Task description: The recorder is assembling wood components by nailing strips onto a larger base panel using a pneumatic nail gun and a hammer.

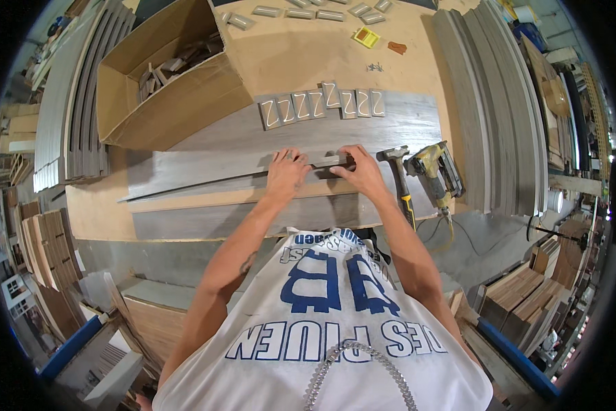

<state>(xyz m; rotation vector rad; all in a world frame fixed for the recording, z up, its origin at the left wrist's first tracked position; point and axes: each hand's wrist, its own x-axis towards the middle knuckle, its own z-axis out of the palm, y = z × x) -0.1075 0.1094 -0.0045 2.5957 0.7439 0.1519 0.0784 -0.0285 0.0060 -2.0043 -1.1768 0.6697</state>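
Note:
A long, thin grey wood strip (232, 179) lies slantwise across grey wood-grain panels (205, 154) on the bench. My left hand (288, 177) is closed over it, fingers on the far side and thumb near the edge. At its right end my right hand (361, 171) pinches the strip between thumb and fingers. Closer to me runs a tan strip (239, 196). Beyond my hands stands a row of several small grey blocks (298, 106), each with a white squiggle of what looks like glue. Right of my right hand lie a hammer (398, 175) and a yellow-black nail gun (436, 171).
At the far left, an open cardboard box (178, 113) holds wood offcuts. Stacks of grey boards rise at the left (82, 103) and right (489, 103). Farther back lie more small blocks (299, 13), a yellow case (367, 37), brown shims (397, 47) and small metal fasteners (375, 67).

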